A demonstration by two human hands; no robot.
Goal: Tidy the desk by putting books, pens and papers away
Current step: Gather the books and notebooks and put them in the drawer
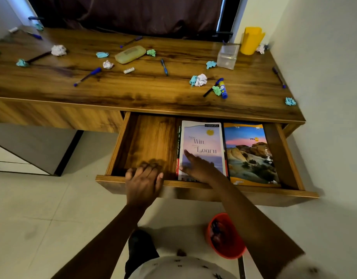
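1. the drawer (149,141) under the right half of the desk (133,91) stands pulled out toward the person; its left part shows bare wood.
2. the left hand (142,181) grips the drawer's near front rim, left of the middle, with the fingers curled over the edge into the drawer.
3. the right hand (197,167) rests on the near half of the pale notebook (203,137), fingers stretched out and holding nothing; it is slightly blurred.
4. the pale notebook lies flat in the middle of the drawer, and coloured edges of other books show along its left side.
5. the landscape notebook (248,156) lies flat just to its right, in the drawer's right part.
6. blue pens (88,76) lie scattered over the desk top, from the far left corner to the right edge.
7. crumpled paper balls (200,79), white and teal, are strewn among them.
8. a yellowish pencil case (130,54) lies far of the middle; a clear box (228,56) and a yellow cup (251,40) stand at the far right; a glue stick (223,88) lies nearer, on the right.
9. a red bucket (226,236) stands on the floor below the right forearm.
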